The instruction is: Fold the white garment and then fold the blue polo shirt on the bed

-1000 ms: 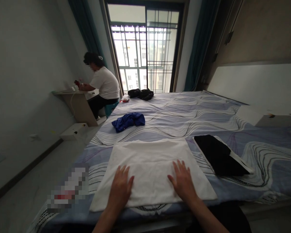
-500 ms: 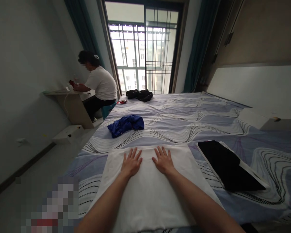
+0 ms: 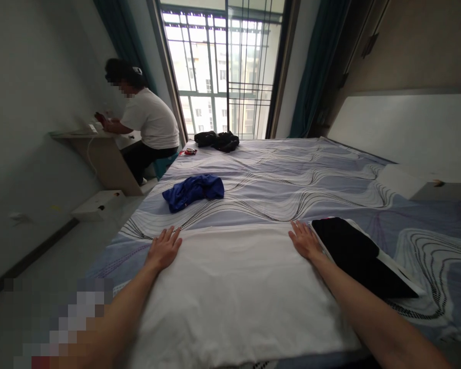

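A folded white cloth (image 3: 238,287) lies flat on the bed's near edge. My left hand (image 3: 164,248) rests palm down, fingers spread, on the cloth's far left corner. My right hand (image 3: 305,240) lies flat and open on its far right corner. Right beside my right hand sits a folded black garment (image 3: 353,253) on a white sheet.
The bed (image 3: 311,169) has a lilac cover with wavy stripes. A crumpled blue garment (image 3: 194,190) lies further up, and dark clothes (image 3: 217,140) near the window. A person in a white shirt (image 3: 146,123) sits at a small desk (image 3: 96,148) on the left.
My hands slid up the white cloth from its near edge to the far edge, then spread apart to its two far corners. The view moved closer to the bed.
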A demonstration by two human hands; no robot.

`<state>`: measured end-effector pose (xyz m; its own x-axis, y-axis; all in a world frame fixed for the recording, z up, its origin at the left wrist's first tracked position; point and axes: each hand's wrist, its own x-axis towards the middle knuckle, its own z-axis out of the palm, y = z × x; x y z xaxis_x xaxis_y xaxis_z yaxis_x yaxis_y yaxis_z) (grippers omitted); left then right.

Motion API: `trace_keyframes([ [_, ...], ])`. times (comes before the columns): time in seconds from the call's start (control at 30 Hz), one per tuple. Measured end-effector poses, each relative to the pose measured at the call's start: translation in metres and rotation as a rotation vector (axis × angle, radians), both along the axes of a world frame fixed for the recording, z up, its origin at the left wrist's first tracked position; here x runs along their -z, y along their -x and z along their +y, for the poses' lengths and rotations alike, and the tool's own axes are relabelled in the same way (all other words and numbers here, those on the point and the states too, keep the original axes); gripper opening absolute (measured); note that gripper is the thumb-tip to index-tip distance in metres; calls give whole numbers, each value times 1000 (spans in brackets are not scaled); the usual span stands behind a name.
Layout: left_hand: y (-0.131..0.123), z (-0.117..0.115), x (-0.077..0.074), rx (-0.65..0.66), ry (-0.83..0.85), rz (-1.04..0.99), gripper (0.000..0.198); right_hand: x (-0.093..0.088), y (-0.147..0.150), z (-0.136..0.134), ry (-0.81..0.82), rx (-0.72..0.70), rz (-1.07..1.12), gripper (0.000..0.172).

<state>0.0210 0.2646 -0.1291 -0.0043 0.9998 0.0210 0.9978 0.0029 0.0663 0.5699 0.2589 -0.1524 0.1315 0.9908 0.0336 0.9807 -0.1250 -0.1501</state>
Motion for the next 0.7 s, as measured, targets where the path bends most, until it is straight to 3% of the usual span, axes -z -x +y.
trace_keyframes([
  [0.23,30,-56,4,-84,-59,17,66,12,-32,-48,-29,-70,25,65],
  [0.37,49,-93,3,-67,-138,2,72,-1,-39,-79,4,-44,115,67],
  [0.43,43,-109,-2,-119,-172,-2,70,-13,-31,-94,41,30,161,69],
  [0.53,-8,-137,-10,-158,-260,-15,61,-27,17,-123,14,107,157,69],
  [0.57,-37,-148,-11,-62,-319,-41,59,-28,43,-135,-13,87,143,69],
  [0.63,-102,-172,-8,234,-361,-108,60,-24,104,-164,-118,-159,77,64],
  [0.7,-161,-191,1,409,-313,-131,62,-17,161,-191,-85,-404,127,64],
])
